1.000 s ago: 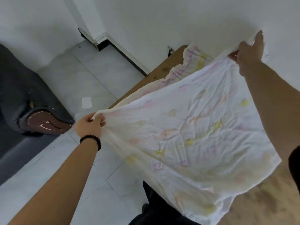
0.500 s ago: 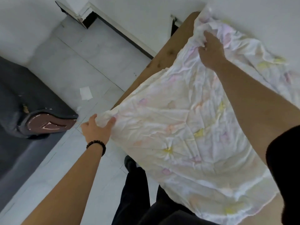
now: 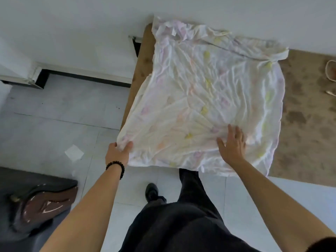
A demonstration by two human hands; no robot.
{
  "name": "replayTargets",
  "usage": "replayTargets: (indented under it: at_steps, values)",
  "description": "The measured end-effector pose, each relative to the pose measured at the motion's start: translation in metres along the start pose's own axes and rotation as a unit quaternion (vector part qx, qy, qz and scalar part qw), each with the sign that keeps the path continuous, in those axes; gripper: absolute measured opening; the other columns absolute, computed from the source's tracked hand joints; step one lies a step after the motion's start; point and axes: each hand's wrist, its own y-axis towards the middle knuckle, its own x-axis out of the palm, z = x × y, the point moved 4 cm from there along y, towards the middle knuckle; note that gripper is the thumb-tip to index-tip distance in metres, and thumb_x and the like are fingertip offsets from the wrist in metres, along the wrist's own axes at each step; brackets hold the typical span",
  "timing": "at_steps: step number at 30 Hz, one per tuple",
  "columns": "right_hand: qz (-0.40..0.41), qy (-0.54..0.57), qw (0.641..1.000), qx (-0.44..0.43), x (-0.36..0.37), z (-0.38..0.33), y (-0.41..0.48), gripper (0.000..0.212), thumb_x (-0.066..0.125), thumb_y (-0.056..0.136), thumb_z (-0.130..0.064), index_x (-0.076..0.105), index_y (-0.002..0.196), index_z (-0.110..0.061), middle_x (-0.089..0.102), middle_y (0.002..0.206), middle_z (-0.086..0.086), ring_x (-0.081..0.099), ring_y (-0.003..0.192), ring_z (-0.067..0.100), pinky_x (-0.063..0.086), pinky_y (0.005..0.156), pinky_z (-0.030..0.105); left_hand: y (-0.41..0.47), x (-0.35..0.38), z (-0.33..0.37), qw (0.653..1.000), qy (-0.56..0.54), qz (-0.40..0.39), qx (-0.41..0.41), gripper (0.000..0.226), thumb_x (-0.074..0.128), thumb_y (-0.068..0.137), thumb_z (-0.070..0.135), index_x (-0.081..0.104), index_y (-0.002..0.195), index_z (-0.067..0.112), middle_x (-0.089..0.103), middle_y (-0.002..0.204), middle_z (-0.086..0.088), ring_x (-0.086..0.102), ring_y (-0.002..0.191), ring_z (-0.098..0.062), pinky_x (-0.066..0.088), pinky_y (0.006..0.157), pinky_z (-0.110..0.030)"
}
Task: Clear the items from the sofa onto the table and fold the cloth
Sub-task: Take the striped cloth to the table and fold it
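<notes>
While the cloth (image 3: 209, 99) lies spread on the counter (image 3: 307, 115) ahead of both hands, I judge we are at the flattening step, with no fold made yet. My left hand (image 3: 117, 154) pinches the cloth's near-left corner, thumb and fingers curled into the fabric, just off the counter's edge where that corner overhangs. My right hand (image 3: 231, 144) lies flat on the cloth close to its near edge, fingers straight and slightly spread, gripping nothing. Creases fan out from under that palm towards the left hand, so I take it the right one pins the fabric while the left draws the corner taut. Beyond both hands the far edge is bunched against the white wall (image 3: 72, 24), and the near edge droops over the counter's front.

To the right of the right hand the counter shows bare, mottled brown, and at the frame's far right sits a pale loop (image 3: 330, 70) I cannot identify. Below the left hand is pale tiled floor (image 3: 54, 110), with a scrap of paper (image 3: 74, 152) just left of it. Behind and left of that hand, nearer me, stands the dark sofa (image 3: 21, 177) with its worn brown arm.
</notes>
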Motion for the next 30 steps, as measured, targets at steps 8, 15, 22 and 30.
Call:
replayTargets:
  at_steps: [8,15,22,30]
  values:
    - [0.087,0.212,0.92,0.319,0.02,0.11,-0.107,0.077,0.056,0.096,-0.037,0.013,0.155,-0.013,0.016,0.16,0.019,0.02,0.145,0.04,0.024,0.117,0.053,-0.021,0.008,-0.037,0.983,-0.104,-0.15,0.022,0.026,0.075,0.081,0.038,0.064,0.095,0.019,0.068,0.094,0.0,0.066,0.092,-0.023,0.053,0.091,-0.04]
    - [0.102,0.446,0.791,0.405,0.026,0.151,-0.1,0.082,0.066,0.091,-0.02,0.017,0.156,-0.014,0.032,0.158,0.01,0.035,0.143,0.032,0.032,0.112,0.046,-0.027,0.012,-0.039,0.966,-0.192,-0.17,0.01,0.032,0.076,0.081,0.034,0.063,0.106,0.021,0.069,0.106,0.001,0.067,0.098,-0.02,0.053,0.091,-0.038]
    - [0.061,0.485,0.798,0.353,0.011,0.13,-0.127,0.044,0.052,0.095,-0.038,0.057,0.125,-0.006,0.06,0.109,0.015,0.056,0.098,0.03,0.045,0.09,0.044,-0.059,0.002,-0.036,0.957,-0.193,-0.215,-0.024,0.031,0.071,0.086,0.034,0.063,0.109,0.015,0.07,0.104,-0.002,0.065,0.088,-0.018,0.051,0.067,-0.031]
    - [0.184,0.665,0.689,0.222,-0.151,0.126,-0.131,0.039,0.066,0.094,-0.02,0.053,0.127,-0.004,0.063,0.116,0.013,0.067,0.093,0.025,0.062,0.062,0.032,-0.12,-0.051,0.115,0.861,-0.392,-0.319,0.057,0.01,0.053,0.094,0.011,0.062,0.099,0.008,0.075,0.084,-0.009,0.066,0.093,-0.025,0.055,0.068,-0.038]
